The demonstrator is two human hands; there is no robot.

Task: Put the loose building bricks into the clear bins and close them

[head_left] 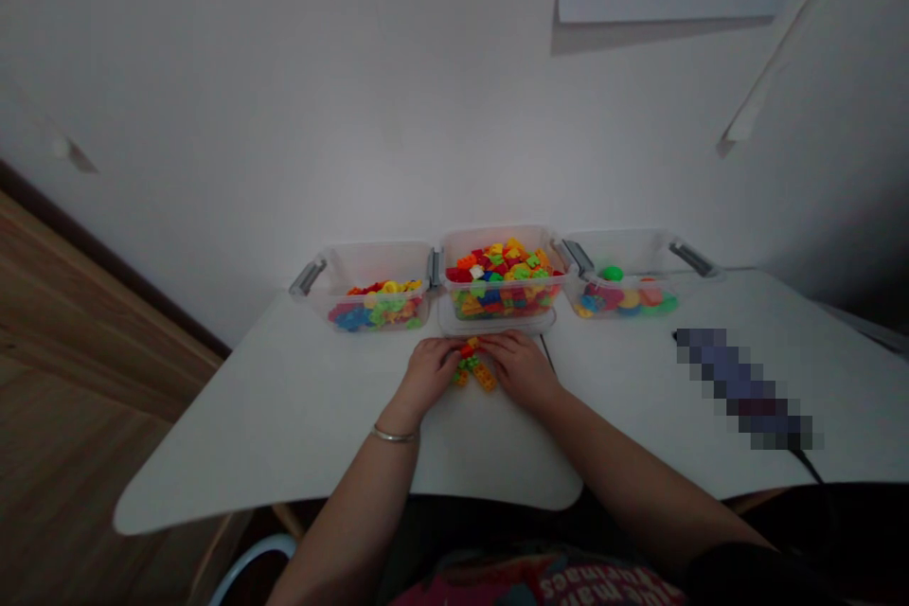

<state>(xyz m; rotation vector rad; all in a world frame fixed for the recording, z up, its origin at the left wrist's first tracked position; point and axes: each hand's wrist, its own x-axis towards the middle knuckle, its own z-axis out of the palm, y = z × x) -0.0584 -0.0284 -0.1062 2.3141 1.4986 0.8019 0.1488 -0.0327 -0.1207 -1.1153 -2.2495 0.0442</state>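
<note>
Between my hands, on the white table (298,436), is a small assembly of plastic building blocks (485,377) with a red and orange top, a green middle and yellow-orange pieces splayed below. My left hand (430,369), with a bangle at the wrist, grips it from the left with thumb and fingers closed. From the right, the fingers of my right hand (522,367) press on the top blocks. My fingers cover part of the assembly. Just behind, the middle clear box (497,312) is heaped with multicoloured blocks.
A left clear box (376,256) and a right clear box (625,246), both with grey latches, hold more coloured pieces. To the right lies a blurred-out object (739,388) with a black cable (810,466). The wall (355,95) rises right behind the boxes.
</note>
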